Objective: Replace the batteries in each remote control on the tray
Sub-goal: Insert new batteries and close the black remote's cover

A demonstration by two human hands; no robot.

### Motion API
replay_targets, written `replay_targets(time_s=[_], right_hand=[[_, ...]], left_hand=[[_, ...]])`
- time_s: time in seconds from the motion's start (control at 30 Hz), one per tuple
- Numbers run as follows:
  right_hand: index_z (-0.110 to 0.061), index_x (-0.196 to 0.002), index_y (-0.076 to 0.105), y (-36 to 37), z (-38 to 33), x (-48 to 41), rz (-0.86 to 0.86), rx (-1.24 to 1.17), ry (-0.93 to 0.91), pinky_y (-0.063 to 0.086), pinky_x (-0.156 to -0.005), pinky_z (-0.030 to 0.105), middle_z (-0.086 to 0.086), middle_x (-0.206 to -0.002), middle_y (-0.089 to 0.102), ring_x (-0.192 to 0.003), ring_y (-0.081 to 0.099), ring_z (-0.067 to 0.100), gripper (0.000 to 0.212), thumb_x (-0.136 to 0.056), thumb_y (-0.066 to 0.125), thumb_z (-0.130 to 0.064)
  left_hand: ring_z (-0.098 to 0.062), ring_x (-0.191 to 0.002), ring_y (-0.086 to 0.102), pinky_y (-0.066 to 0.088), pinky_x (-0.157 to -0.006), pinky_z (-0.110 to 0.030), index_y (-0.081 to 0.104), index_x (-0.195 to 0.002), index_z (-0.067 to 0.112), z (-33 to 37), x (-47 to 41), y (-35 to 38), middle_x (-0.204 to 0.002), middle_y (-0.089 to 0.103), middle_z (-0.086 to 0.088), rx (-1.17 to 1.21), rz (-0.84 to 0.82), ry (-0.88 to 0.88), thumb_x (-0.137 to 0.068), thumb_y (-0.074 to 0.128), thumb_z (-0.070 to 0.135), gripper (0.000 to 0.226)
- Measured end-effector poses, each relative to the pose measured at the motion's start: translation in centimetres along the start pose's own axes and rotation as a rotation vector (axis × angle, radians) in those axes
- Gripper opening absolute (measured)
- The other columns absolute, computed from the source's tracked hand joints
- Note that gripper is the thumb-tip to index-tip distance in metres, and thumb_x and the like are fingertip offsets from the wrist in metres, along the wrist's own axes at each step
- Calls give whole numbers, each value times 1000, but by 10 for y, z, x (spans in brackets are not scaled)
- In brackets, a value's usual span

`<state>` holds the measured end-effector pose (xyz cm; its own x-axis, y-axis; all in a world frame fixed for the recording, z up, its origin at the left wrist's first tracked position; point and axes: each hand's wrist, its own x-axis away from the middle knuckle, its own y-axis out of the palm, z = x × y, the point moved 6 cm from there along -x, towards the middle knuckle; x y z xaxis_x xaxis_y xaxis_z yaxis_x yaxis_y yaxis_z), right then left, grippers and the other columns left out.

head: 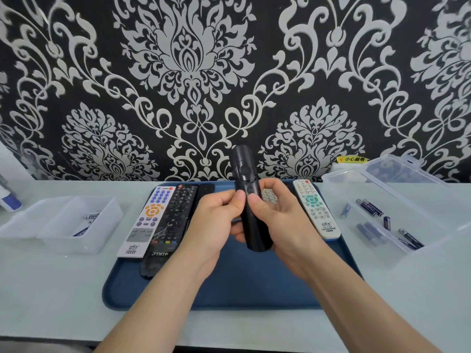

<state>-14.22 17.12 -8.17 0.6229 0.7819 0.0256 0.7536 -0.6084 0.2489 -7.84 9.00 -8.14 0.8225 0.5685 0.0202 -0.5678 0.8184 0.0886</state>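
Note:
I hold a slim black remote (246, 171) upright above the blue tray (244, 289). My left hand (211, 220) and my right hand (275, 217) both grip its lower half, thumbs pressed on its back side. On the tray's left lie a white remote with coloured buttons (146, 220) and a long black remote (168, 230). A white remote with green buttons (316, 208) lies at the tray's right. A grey keypad (269, 196) peeks out behind my right hand, and another dark remote (207, 188) shows at the tray's back.
A clear plastic box (382, 212) with an open lid at the right holds several dark blue batteries (370, 207). A translucent white bin (66, 222) at the left holds a few batteries. The patterned wall stands right behind the table.

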Motion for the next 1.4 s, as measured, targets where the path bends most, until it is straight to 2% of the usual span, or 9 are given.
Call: replay_targets(time_s=[0.1,0.23,0.37,0.63,0.83,0.97,1.17,1.3,1.4], right_hand=[[-10,-113,51,0,4,-2,54,-77,32,58,-57,35,18,-85,71,-66,67,25,12,-102,52,-15],[-13,-116,61,-8,4,-7,93,-234,88,55,-57,30,12,-90,71,-72,68,21,19,-102,48,-14],[-10,-108,64,-16,10,-8,93,-250,176,53,-55,31,10,-85,68,-75,65,22,25,-98,42,-9],[-14,-115,62,-24,11,-13,166,-147,105,53,-93,53,11,-96,71,-90,67,26,32,-105,43,-37],[-4,-117,59,-22,0,-12,57,-301,94,58,-62,33,15,-91,68,-68,67,21,26,-105,44,-22],[-4,-117,58,-31,-7,-15,105,-325,105,53,-53,30,20,-86,70,-59,63,26,30,-103,32,-8],[-13,-98,57,-42,-7,-13,196,-270,86,47,-57,32,14,-78,69,-59,59,22,22,-100,35,-9],[-9,-112,56,-38,-3,-16,173,-268,89,49,-52,29,15,-82,70,-58,61,22,23,-103,35,-15],[-4,-125,52,-35,3,-17,158,-276,109,50,-50,28,14,-84,70,-59,63,22,32,-104,35,-20]], left_hand=[[-12,-86,63,50,-62,-25,60,-127,22,8,-3,-4,-107,65,2,-202,50,156,-97,52,9,34],[3,-142,13,18,-109,-7,21,-151,23,20,9,15,-155,18,16,-932,-147,464,-79,76,30,91],[3,-141,18,9,-108,-4,14,-153,25,20,17,23,-158,22,11,-1202,-166,534,-85,68,40,88],[11,-112,55,41,-99,-13,45,-139,41,28,13,3,-130,57,24,-720,-114,337,-90,59,42,51],[4,-117,56,45,-101,-23,58,-128,39,28,9,-4,-126,62,20,-517,-143,303,-86,67,40,43],[-13,-96,68,57,-72,-25,69,-101,30,47,5,-29,-100,71,0,-176,158,386,-99,50,15,24],[-9,-65,54,49,-50,-21,67,-88,23,26,-6,-48,-72,59,9,-565,-33,97,-96,50,4,26],[-7,-81,60,51,-80,-30,66,-106,34,-3,-1,-23,-84,65,19,-1048,-281,58,-90,58,25,20],[-12,-105,54,43,-92,-31,58,-116,32,7,0,-12,-110,58,11,-1322,-94,340,-88,62,25,30]])
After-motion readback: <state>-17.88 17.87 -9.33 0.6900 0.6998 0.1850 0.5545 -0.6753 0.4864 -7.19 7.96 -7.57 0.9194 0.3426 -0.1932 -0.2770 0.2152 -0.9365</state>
